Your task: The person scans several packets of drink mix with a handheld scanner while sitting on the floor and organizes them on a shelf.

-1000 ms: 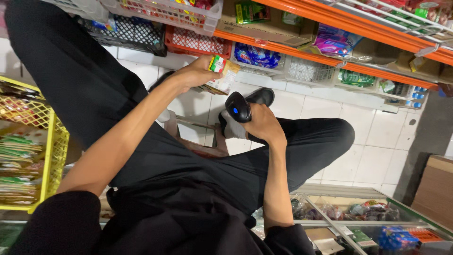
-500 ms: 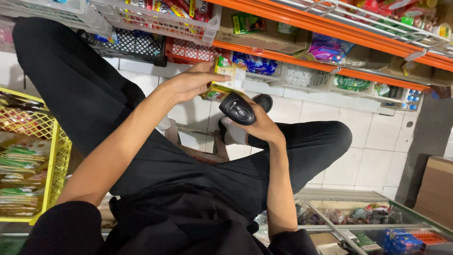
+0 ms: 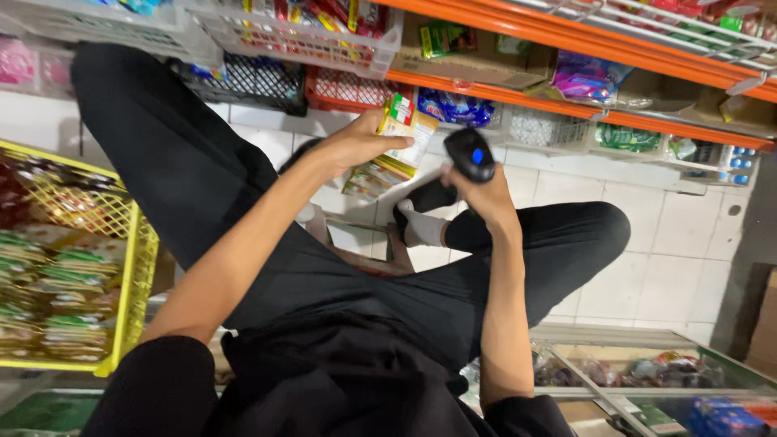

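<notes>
Crowding the space ahead of both hands, an orange shelf edge [image 3: 518, 97] runs just beyond the fingertips, with a white wire basket [image 3: 299, 36] above the left hand and a red basket [image 3: 348, 91] right behind it. Open room lies below the fingers, over the white tiled floor [image 3: 680, 243] and between the person's black-trousered knees; a yellow crate [image 3: 129, 267] walls off the far side of the left forearm.

Held up in the left hand [image 3: 348, 146] is a small stack of flat sachets [image 3: 401, 142], yellow and white with a red and green corner, fanned slightly downward. The thumb lies across the top edge of the front packet while the fingers curl behind, so the hand is clamped on the stack; the packets stick out past the fingertips toward the other hand.

Gripped in the right hand [image 3: 477, 194] is a black handheld scanner [image 3: 469, 154] with a blue light on its head. Its head rises above the closed fingers, just beside the sachets, probably not touching them, though the gap is hard to judge.
</notes>
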